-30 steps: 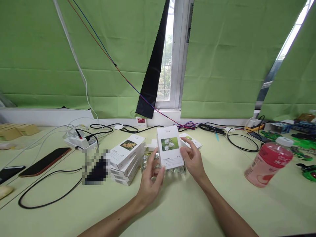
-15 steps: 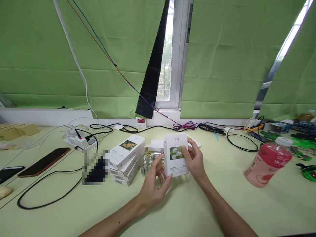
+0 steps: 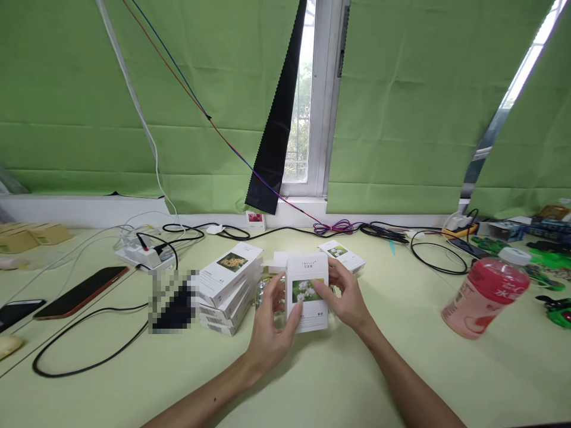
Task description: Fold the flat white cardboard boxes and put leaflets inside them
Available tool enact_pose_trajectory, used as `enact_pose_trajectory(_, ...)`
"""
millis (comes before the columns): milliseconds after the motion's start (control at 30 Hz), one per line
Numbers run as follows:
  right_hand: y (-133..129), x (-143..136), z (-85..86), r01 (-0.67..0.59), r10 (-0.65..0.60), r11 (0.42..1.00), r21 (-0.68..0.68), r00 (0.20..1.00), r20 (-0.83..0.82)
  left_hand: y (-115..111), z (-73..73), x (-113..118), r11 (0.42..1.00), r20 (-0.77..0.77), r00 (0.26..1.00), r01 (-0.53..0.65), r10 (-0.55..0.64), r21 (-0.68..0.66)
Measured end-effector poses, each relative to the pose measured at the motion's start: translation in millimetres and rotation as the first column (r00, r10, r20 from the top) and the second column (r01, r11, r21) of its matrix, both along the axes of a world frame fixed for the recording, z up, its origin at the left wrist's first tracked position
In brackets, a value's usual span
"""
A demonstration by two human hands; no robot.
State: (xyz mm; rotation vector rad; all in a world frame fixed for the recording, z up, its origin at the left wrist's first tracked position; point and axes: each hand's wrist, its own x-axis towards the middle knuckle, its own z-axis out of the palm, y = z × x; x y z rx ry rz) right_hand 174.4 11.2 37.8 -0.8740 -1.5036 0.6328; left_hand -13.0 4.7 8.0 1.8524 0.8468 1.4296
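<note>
A small white cardboard box with a white-flower picture is held upright above the table between both hands. My left hand grips its left side, thumb on the front face. My right hand holds the right side, thumb lying over the picture and fingers behind. Left of the hands is a stack of similar white boxes, the top one showing yellow flowers. Behind the held box lies another white flower box. Shiny metallic items show partly behind my left hand; what they are is hidden.
A pink drink bottle stands at the right, near green parts. To the left are a phone, a power strip and a looped black cable. Bundled wires run along the back edge.
The held box has moved slightly left and down, and my left thumb now lies on its front. The flower box behind it shows more fully.
</note>
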Motion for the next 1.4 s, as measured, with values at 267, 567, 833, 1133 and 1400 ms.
enact_pose_trajectory(267,-0.8,-0.8,0.4,-0.055,0.053,0.998,0.015,0.992,0.118,1.7,4.3,0.0,0.999,0.026,0.999,-0.043,0.043,0.021)
enact_pose_trajectory(567,-3.6,-1.8,3.7,-0.039,0.032,0.999,0.032,0.976,0.215,2.1,5.4,0.9,0.998,0.032,0.999,-0.045,0.043,0.043)
enact_pose_trajectory(833,-4.0,-2.5,4.3,-0.018,-0.001,0.997,0.081,0.973,0.231,2.9,4.6,0.9,0.995,0.010,0.999,-0.044,0.043,0.088)
enact_pose_trajectory(1133,-4.0,0.8,3.1,-0.023,0.001,0.994,0.108,0.980,0.198,2.7,0.6,-2.8,0.975,-0.068,0.996,-0.033,0.049,0.218)
enact_pose_trajectory(1400,-0.6,0.9,2.5,0.008,-0.028,0.987,0.159,0.992,0.126,3.4,-0.4,-3.0,0.961,-0.074,0.997,0.004,0.017,0.276)
